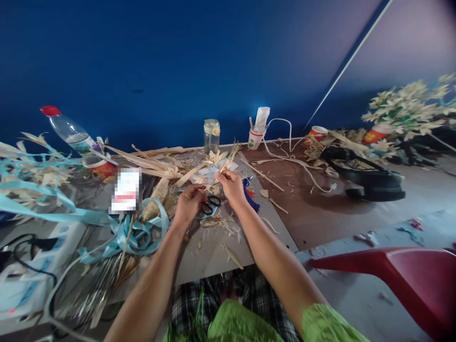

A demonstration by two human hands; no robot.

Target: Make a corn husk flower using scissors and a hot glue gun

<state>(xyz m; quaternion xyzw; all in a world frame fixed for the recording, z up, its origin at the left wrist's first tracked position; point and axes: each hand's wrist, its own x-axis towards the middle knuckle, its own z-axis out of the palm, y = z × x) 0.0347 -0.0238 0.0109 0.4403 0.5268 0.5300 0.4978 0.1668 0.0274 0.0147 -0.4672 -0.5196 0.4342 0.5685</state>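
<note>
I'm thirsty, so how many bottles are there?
2: a red-capped bottle tilted at the far left, and a clear bottle upright in front of the blue wall. Others may be hidden.

No lettering can be read on the objects around the worker's hands. Beyond the right hand [231, 186], a white paper cup [254, 141] bears a green mark too small to make out. Farther to that hand's right, a red paper cup [315, 137] shows indistinct yellow print. Well left of the left hand [190, 204], a red-capped bottle [71, 132] wears a blurred label; nearer, a white panel [125, 183] carries a pixelated red band.
</note>
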